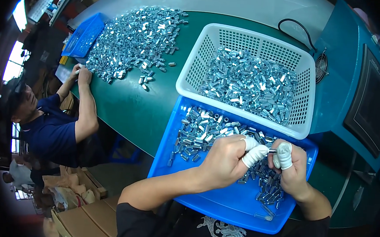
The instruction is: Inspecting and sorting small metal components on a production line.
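Note:
My left hand (229, 158) and my right hand (293, 172) meet over a blue tray (226, 204), with thumbs and index fingers wrapped in white tape or finger cots. Both are closed in a pinch. A small, slim, dark metal piece (272, 151) bridges the gap between the fingertips; its ends are hidden inside the fingers. Under and around the hands, shiny hexagonal metal sleeves (196, 130) like long coupling nuts lie in the tray, heaped on its far side. Some are scattered toward its right front.
Behind the tray stands a white perforated basket (303, 100) filled with similar sleeves. To the right is a teal machine (340, 80) with a dark screen (372, 98). A loose pile (136, 40) and a blue bin (83, 36) lie far left on the green table (133, 110), where a co-worker (57, 122) sits.

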Tool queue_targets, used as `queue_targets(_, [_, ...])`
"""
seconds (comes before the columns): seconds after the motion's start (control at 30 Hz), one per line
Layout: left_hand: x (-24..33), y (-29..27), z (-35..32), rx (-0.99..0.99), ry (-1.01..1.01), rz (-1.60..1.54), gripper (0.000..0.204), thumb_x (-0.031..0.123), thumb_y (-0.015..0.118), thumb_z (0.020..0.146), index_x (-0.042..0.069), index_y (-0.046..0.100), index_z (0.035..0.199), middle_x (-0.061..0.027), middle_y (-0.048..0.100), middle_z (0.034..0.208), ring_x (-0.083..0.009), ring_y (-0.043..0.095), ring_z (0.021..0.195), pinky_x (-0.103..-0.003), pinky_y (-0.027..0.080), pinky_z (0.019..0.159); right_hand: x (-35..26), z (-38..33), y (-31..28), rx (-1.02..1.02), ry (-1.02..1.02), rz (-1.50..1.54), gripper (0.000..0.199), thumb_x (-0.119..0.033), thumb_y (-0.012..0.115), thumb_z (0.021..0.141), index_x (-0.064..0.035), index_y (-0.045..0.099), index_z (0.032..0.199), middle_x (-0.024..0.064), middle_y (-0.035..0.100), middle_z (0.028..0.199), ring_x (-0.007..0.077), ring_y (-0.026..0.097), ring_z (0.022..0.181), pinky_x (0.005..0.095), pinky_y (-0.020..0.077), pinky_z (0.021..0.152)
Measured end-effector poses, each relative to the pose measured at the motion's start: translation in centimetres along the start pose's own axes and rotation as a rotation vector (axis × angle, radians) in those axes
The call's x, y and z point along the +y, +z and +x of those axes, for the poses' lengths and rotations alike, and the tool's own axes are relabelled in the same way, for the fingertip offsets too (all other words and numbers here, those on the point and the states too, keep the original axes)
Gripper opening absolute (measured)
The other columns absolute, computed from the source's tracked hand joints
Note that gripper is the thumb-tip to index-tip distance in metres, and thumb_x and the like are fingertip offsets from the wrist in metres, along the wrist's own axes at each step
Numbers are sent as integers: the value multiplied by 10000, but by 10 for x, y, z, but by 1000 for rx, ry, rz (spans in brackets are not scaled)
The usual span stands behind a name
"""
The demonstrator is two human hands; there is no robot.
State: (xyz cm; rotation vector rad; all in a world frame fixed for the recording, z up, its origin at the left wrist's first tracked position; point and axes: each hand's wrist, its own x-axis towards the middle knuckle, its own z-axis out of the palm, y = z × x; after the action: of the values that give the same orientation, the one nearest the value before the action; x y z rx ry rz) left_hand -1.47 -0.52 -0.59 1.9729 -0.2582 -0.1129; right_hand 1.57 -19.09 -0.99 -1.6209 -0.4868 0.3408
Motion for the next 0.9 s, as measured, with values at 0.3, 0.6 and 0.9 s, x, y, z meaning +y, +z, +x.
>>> queue_targets(0.3, [5, 0, 8, 272, 460, 233, 224, 114, 769, 696, 32, 654, 870, -49, 590, 656, -174, 534, 548, -287, 392, 496, -1, 14, -14, -279, 662, 712, 489, -418, 335, 979, -13, 540, 796, 19, 465, 541, 62, 356, 403, 218, 274, 381])
queue_targets(0.6, [6, 0, 10, 274, 495, 317, 198, 105, 784, 673, 45, 656, 811, -30, 574, 611, -149, 508, 497, -272, 355, 463, -3, 15, -15, -298, 715, 794, 510, -443, 388, 962, -51, 495, 654, 16, 450, 549, 61, 333, 414, 215, 251, 382])
queue_targets(0.9, [-14, -27, 30, 479, 148, 147, 234, 27, 667, 785, 4, 647, 1017, -41, 630, 782, -57, 473, 589, -204, 381, 504, -1, 13, -11, -16, 444, 585, 439, -373, 302, 995, -26, 498, 813, 9, 427, 564, 43, 302, 408, 202, 266, 384])
